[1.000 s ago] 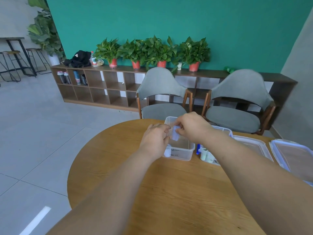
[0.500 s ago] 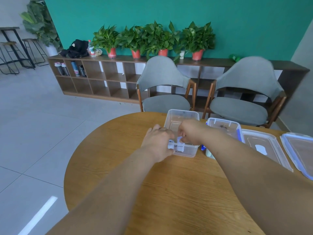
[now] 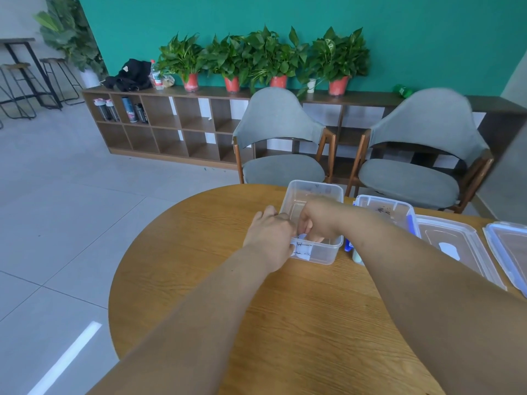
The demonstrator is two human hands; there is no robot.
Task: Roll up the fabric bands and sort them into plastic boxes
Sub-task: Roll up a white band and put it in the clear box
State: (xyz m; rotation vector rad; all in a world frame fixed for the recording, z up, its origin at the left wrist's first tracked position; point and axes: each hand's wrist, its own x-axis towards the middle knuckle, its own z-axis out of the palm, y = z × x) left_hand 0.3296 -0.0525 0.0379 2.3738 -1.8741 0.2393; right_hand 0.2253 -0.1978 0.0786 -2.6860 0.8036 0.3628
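Note:
A clear plastic box point(image 3: 315, 186) with a white label on its front wall stands at the table's far side. My right hand point(image 3: 318, 219) reaches down inside it, fingers pinched on a pale rolled fabric band point(image 3: 302, 237) near the box's front left corner. My left hand point(image 3: 269, 233) is at that same corner, fingers over the rim and thumb on the outer wall. A second box with a blue rim point(image 3: 383, 205) stands just to the right. Between the two boxes lie a blue roll point(image 3: 348, 246) and a pale roll point(image 3: 358, 255), mostly hidden by my right forearm.
Two flat lids, one clear point(image 3: 456, 248) and one blue-edged point(image 3: 510, 249), lie at the table's right. Two grey chairs point(image 3: 282, 129) stand beyond the round wooden table point(image 3: 285, 323). A low shelf with potted plants lines the green wall.
Both hands held the pale roll above the box; they have since come down, and my right hand has carried the roll into the box. The camera tilted down and closer.

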